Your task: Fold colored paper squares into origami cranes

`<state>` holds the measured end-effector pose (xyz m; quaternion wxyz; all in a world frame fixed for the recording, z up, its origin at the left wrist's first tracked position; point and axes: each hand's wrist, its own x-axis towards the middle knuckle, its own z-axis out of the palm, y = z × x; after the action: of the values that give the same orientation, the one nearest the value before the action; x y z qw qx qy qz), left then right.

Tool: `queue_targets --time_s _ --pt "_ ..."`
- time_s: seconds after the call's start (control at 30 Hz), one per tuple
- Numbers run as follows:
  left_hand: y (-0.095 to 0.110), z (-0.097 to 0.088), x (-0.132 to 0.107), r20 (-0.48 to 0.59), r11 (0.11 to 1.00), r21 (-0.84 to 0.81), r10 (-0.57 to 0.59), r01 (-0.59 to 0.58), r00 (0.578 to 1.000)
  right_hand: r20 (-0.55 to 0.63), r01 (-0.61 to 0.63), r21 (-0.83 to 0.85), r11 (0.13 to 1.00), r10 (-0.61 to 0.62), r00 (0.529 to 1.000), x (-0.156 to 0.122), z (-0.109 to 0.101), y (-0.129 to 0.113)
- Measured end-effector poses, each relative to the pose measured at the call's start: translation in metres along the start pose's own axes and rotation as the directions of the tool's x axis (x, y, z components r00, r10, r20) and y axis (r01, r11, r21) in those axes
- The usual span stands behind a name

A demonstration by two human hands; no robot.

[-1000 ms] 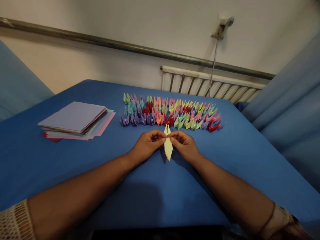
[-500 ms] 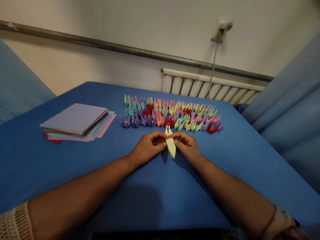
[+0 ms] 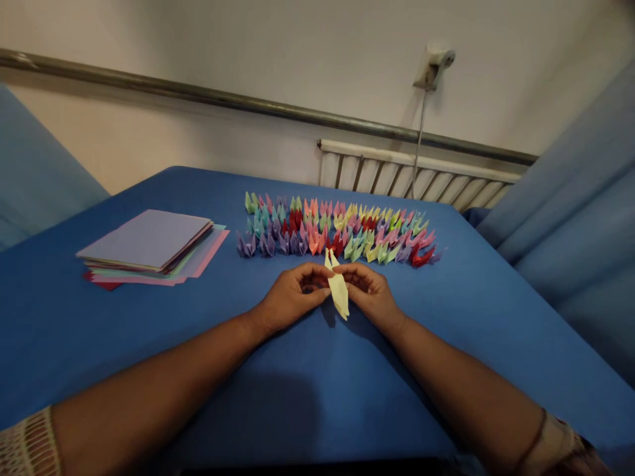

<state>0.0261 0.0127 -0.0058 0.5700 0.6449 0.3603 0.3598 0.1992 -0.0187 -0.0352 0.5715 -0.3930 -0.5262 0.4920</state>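
Observation:
Between my two hands is a pale yellow origami crane (image 3: 339,295), partly folded, with two narrow points facing away from me and a wider body toward me. My left hand (image 3: 296,292) pinches its left edge between thumb and fingers. On the right edge, my right hand (image 3: 371,293) grips it the same way. The paper is held just above the blue cloth, and its shadow falls beneath. Just beyond my fingertips stand several rows of folded paper cranes (image 3: 317,239) in purple, red, pink, green and yellow.
A stack of coloured paper squares (image 3: 146,239) lies on the left of the blue-covered table (image 3: 198,390). Behind the table are a wall rail (image 3: 278,109) and a radiator (image 3: 377,168). Blue curtains (image 3: 570,218) hang at both sides.
The near end of the yellow paper has parted slightly into two tips. Both hands keep their pinch on it, and the whole view has shifted a little.

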Motion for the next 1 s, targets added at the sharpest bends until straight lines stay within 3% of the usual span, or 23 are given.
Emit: queue_targets --time_s 0.2,0.43,0.57,0.83,1.0 --pt "-0.0001 -0.0013 0.0004 0.009 0.999 0.010 0.031 -0.031 0.999 -0.012 0.024 -0.030 0.999 -0.024 1.000 -0.0008 0.0015 0.0022" --pt "-0.0047 0.0000 -0.0011 -0.109 0.995 0.102 0.033 -0.022 0.993 -0.132 0.094 -0.152 0.984 -0.115 0.985 -0.0003 0.0044 0.0049" --pt "-0.0031 0.0009 -0.0034 -0.147 0.992 0.128 0.042 -0.023 0.988 -0.099 0.099 -0.123 0.988 -0.111 0.989 -0.0018 0.0050 0.0030" --pt "-0.0038 -0.0025 -0.0037 -0.021 0.985 0.121 0.123 -0.119 0.992 0.005 0.137 -0.099 0.986 -0.137 0.991 -0.0020 0.0035 0.0034" --pt "-0.0072 -0.0036 -0.0025 -0.057 0.979 0.145 0.151 -0.141 0.987 -0.032 0.194 -0.165 0.967 -0.201 0.979 -0.0004 0.0024 0.0064"
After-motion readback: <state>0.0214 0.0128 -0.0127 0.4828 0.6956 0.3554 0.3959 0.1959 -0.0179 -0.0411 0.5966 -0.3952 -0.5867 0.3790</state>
